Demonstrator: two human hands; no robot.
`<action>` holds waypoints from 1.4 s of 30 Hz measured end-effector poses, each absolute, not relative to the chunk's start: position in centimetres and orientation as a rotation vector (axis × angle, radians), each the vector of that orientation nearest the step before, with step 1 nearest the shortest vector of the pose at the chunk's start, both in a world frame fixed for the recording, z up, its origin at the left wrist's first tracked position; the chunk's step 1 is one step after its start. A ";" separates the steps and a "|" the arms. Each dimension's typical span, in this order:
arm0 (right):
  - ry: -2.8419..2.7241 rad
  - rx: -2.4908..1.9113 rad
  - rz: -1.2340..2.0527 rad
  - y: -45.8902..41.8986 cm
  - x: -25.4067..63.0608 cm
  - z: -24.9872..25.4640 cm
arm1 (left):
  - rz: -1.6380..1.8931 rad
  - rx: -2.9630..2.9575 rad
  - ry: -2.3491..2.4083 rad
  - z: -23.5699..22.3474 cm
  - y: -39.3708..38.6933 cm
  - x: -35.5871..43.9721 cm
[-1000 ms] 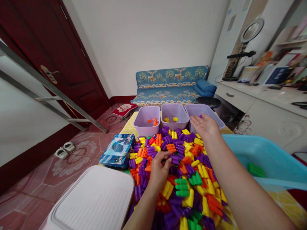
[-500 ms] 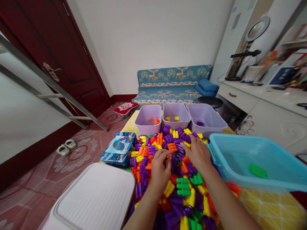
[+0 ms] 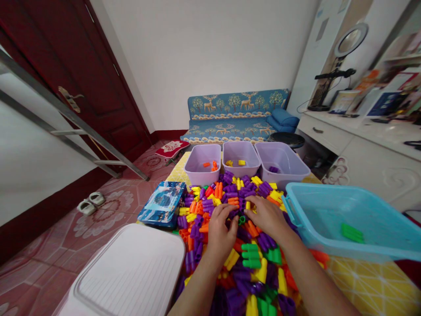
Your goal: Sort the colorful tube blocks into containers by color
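Pile of plastic tube pieces, purple, yellow, orange and green, jumbled thickly from the bottom edge up the middle of the table. Near part includes a green triple-tube piece lying on top. White ribbed lid at lower left, beside the pile; yellow patterned tablecloth visible at lower right.

Left hand over mid-pile, palm down, fingers curled, thumb bent in below them; purple and orange pieces right at the fingertips. Cannot tell whether any is pinched. Right hand just beside it, reaching in from the right, thumb and fingers slightly apart, tips down among purple and yellow pieces. Whether it grips one, cannot tell. Hands close together, a narrow gap between.

Right of the pile, turquoise basin holding green pieces. Left of it, blue printed tin, flat.

Beyond the pile, three lilac bins in a row: left bin with a few orange pieces, middle bin with yellow pieces, right bin with purple.

Farther: red-topped stool at left, black round stool at right, blue deer-print sofa against a white wall.
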State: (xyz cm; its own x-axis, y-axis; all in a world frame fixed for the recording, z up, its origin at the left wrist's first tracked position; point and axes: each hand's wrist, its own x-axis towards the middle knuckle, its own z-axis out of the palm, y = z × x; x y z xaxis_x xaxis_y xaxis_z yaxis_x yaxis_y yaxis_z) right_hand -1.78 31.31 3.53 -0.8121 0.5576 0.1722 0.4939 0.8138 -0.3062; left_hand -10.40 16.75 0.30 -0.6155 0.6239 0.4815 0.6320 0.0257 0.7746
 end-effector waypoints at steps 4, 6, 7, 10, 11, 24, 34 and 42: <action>-2.651 -0.768 0.737 31.0 -1.8 3.2 | -1.664 -1.433 -2.289 0.5 16.6 -10.2; -2.530 -0.712 1.035 30.8 -1.8 2.7 | -1.660 -1.449 -2.286 0.6 16.6 -10.2; -2.455 -0.680 1.171 30.6 -1.8 2.6 | -1.666 -1.449 -2.280 0.6 16.5 -10.2; -2.232 -0.609 1.510 30.0 -1.6 2.5 | -1.705 -1.455 -2.261 0.6 16.5 -10.4; -2.174 -0.592 1.593 29.8 -1.6 2.7 | -1.725 -1.466 -2.255 0.5 16.5 -10.4; -1.839 -0.706 1.617 29.3 -1.1 4.0 | -1.864 -1.266 -2.246 0.0 16.5 -10.5; -2.073 -0.704 1.471 33.2 -3.3 7.3 | -1.771 -1.325 -2.226 1.2 16.3 -10.3; -2.169 -0.715 0.901 33.6 -4.9 7.4 | -1.776 -1.326 -2.211 1.0 16.3 -10.4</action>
State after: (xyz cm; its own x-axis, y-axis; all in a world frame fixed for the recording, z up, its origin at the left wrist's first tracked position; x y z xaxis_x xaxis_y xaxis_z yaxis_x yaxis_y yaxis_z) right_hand -4.92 33.64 7.38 -0.6229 0.6889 0.3706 0.2232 0.6106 -0.7598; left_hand -10.38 16.33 1.01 -0.6410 0.5922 0.4882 0.6045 -0.0023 0.7966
